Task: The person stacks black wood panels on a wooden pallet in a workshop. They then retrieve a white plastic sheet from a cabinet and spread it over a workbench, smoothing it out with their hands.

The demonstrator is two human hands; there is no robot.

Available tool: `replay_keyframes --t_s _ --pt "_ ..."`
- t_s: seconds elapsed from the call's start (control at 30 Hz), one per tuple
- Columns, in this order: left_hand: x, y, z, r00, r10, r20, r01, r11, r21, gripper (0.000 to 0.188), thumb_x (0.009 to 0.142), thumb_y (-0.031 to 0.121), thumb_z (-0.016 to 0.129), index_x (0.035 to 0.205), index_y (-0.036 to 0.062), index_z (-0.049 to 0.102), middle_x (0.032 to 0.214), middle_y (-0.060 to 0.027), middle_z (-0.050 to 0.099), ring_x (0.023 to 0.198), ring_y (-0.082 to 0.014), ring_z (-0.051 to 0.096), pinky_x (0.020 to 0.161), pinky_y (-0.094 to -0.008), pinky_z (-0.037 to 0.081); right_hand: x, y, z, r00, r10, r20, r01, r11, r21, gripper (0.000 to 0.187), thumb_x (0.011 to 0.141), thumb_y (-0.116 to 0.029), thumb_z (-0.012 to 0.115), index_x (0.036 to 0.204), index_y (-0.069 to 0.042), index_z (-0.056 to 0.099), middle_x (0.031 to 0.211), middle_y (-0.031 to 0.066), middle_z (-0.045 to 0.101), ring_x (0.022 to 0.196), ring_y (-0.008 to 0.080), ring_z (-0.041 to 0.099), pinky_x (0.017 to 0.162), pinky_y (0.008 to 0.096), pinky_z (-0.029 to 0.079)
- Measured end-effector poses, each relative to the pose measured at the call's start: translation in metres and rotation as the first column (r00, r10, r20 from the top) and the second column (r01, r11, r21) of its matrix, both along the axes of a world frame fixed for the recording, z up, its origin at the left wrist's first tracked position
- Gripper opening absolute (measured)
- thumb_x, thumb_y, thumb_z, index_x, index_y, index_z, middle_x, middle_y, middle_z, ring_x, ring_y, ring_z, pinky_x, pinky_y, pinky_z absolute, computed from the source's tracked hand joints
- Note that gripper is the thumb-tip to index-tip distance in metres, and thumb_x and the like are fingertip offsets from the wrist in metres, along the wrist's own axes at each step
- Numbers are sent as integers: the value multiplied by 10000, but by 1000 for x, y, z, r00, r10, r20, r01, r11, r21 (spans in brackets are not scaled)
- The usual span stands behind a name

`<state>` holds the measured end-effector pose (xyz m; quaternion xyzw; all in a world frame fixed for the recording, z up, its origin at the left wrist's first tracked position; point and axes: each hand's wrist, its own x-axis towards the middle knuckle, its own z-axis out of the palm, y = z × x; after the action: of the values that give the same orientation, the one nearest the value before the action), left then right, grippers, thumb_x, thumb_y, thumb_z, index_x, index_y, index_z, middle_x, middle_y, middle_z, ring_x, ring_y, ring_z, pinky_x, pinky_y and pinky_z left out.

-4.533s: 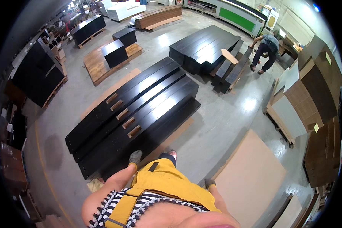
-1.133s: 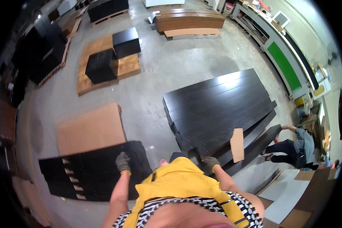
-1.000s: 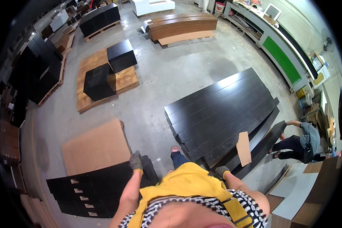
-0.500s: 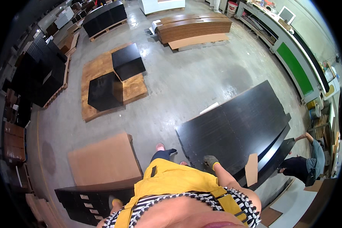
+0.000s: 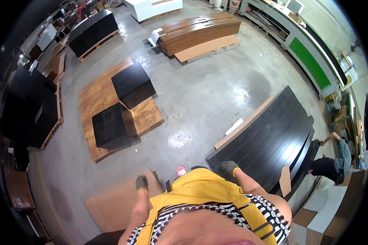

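Note:
My left hand (image 5: 142, 182), in a dark grey glove with a yellow cuff, is held over a brown cardboard sheet (image 5: 114, 202). Its fingers look stretched out, slightly blurred, and nothing shows in them. Beside me on the right, my gloved right hand (image 5: 227, 168) rests at the near left end of a stack of long black boards (image 5: 263, 141). Its fingers seem laid along the dark surface, though the dark glove blends with it. Long seams run along the boards. A torn piece of cardboard (image 5: 285, 180) lies on their near side.
Two black boxes (image 5: 115, 126) stand on a wooden platform (image 5: 88, 100) ahead. Farther off are a stack of brown panels (image 5: 200, 34) and a green-and-grey machine (image 5: 308, 61). At the right a co-worker (image 5: 341, 157) bends by the black boards. Black stacks stand on pallets at the left.
My left hand has risen from the black stack at lower left to above the cardboard. My view has shifted. The black boards, earlier one broad smooth face, now show several long seams and a cardboard edge.

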<state>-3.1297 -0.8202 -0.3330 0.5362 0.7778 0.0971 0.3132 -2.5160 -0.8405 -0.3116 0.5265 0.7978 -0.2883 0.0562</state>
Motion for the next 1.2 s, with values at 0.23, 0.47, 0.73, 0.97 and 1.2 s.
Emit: replay_keyframes --t_s 0.23,0.47,0.73,0.97,1.2 --pt "169 338 82 524 304 796 -283 943 -174 203 815 381 600 896 196 606 782 31 623 699 -110 574 625 -276 435 -12 45 33 947 -167 274 252 916 -312 337 901 -294 433 1011 -88 676 1122 142 645 1031 338 615 853 426 502" --pt "210 416 8 891 -451 42 423 861 281 399 855 404 547 989 46 660 953 -173 673 877 -284 615 753 -355 463 27 58 -11 809 -521 274 583 645 -495 297 857 -262 545 1092 -138 679 1141 132 644 1034 308 620 855 395 500" --pt "129 431 44 985 129 112 -85 938 -337 288 846 282 549 1017 63 625 980 -175 600 909 -323 543 786 -417 429 67 222 -33 960 -242 141 256 962 -93 369 852 -283 531 1155 -103 639 1279 94 580 1196 248 533 956 336 444" --pt "156 550 21 919 358 163 -274 880 -389 205 829 276 589 912 92 628 831 -111 576 736 -261 515 649 -398 410 140 360 -65 773 -634 -6 620 758 -203 369 816 -184 565 1176 -124 618 1173 53 638 1006 197 631 830 317 531" --pt "331 769 -24 783 394 481 -162 876 -454 149 813 270 628 807 121 631 682 -48 552 563 -199 487 512 -378 391 199 439 49 854 -490 175 510 855 -94 116 737 -180 641 830 -111 641 825 111 660 790 284 658 643 389 523"
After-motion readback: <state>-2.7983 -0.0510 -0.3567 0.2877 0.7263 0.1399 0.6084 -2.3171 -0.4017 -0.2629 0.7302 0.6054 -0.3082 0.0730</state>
